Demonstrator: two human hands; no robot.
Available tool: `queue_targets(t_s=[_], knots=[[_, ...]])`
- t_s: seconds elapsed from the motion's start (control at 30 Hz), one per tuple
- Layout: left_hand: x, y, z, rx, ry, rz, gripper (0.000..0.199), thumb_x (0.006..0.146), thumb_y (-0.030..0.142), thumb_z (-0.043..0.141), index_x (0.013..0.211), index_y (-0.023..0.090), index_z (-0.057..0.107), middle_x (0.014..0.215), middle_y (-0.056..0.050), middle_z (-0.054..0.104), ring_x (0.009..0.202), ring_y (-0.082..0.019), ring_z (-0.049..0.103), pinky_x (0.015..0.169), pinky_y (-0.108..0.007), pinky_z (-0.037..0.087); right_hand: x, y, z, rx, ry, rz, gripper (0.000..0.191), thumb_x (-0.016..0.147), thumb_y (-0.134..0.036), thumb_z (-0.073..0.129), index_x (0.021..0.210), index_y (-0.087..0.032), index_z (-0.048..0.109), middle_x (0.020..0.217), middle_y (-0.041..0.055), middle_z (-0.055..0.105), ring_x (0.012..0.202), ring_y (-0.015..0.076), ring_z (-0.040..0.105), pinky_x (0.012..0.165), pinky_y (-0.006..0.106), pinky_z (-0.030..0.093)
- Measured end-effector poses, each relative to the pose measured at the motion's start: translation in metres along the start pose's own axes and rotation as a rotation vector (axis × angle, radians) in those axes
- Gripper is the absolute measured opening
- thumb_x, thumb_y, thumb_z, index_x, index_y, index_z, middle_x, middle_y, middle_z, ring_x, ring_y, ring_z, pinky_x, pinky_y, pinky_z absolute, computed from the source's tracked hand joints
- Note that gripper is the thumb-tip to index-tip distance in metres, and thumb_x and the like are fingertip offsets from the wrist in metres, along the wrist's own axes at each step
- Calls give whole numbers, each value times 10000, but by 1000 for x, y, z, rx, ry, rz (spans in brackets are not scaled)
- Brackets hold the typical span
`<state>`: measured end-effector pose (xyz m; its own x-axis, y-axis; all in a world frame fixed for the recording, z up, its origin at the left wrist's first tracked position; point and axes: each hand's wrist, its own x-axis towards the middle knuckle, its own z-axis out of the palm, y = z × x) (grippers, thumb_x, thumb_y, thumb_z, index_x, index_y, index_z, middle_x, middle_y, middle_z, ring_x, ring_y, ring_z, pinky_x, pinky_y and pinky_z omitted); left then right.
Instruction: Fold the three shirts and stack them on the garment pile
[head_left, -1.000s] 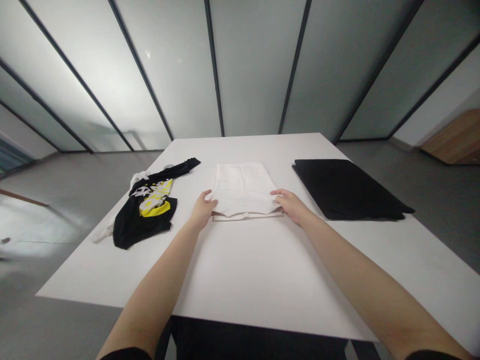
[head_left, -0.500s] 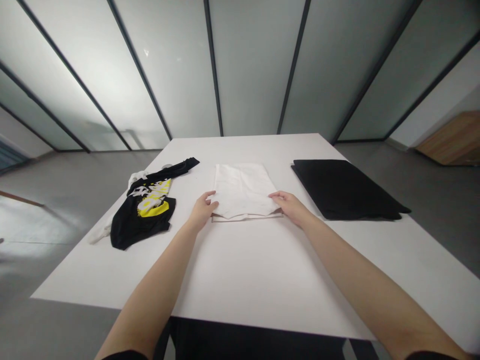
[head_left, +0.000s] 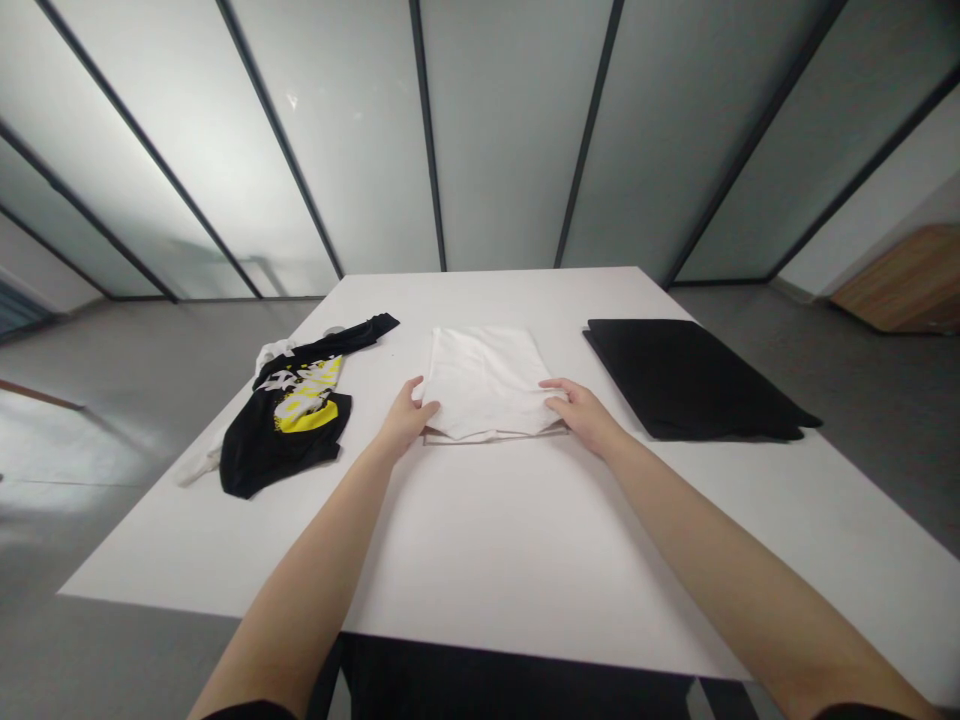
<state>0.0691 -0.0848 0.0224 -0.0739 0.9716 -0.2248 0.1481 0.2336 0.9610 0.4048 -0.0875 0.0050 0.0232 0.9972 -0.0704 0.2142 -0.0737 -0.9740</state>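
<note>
A white folded garment [head_left: 487,385] lies flat in the middle of the table, its layers showing along the near edge. At its near left corner, my left hand [head_left: 406,415] has the thumb on top of the cloth and the fingers curled at the side edge. My right hand [head_left: 583,415] grips the near right side in the same way, with the thumb and fingertips on the fabric. Parts of the fingers on both hands are hidden by the cloth or the hand itself.
To the left, a crumpled black garment with a yellow and white print [head_left: 289,425] lies over some white cloth [head_left: 199,468]. Flat black folded cloth or sheets [head_left: 690,380] lie on the right. The white table [head_left: 495,560] stands before frosted glass panels [head_left: 502,130].
My right hand has shifted slightly at the right edge, its thumb and fingers now further apart. The near part of the garment looks slightly adjusted. The other garments have not moved.
</note>
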Motion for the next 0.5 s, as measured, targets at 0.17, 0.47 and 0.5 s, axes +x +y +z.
queue_targets(t_s=[0.17, 0.47, 0.5], knots=[[3, -4, 0, 85, 34, 49, 661, 972, 236, 676, 1594, 169, 463, 852, -41, 786, 677, -173, 742, 679, -264, 584, -3, -10, 5, 153, 72, 89, 343, 929, -336, 689, 1254, -227, 682, 895, 22, 744, 735, 175, 699, 618, 246, 558], [-12, 4, -11, 804, 56, 238, 216, 1009, 290, 587, 1182, 205, 684, 721, -23, 716, 758, -241, 724, 760, -306, 489, -8, -18, -12, -144, -21, 208, 343, 887, -134, 747, 1194, -217, 618, 725, -29, 696, 455, 130, 628, 369, 182, 429], [-14, 4, -10, 850, 64, 234, 210, 1005, 304, 597, 1179, 210, 665, 753, -34, 726, 795, -256, 729, 768, -315, 486, -8, -17, -14, -172, -21, 211, 396, 875, -135, 778, 1214, -220, 592, 711, -36, 698, 453, 135, 635, 373, 183, 440]])
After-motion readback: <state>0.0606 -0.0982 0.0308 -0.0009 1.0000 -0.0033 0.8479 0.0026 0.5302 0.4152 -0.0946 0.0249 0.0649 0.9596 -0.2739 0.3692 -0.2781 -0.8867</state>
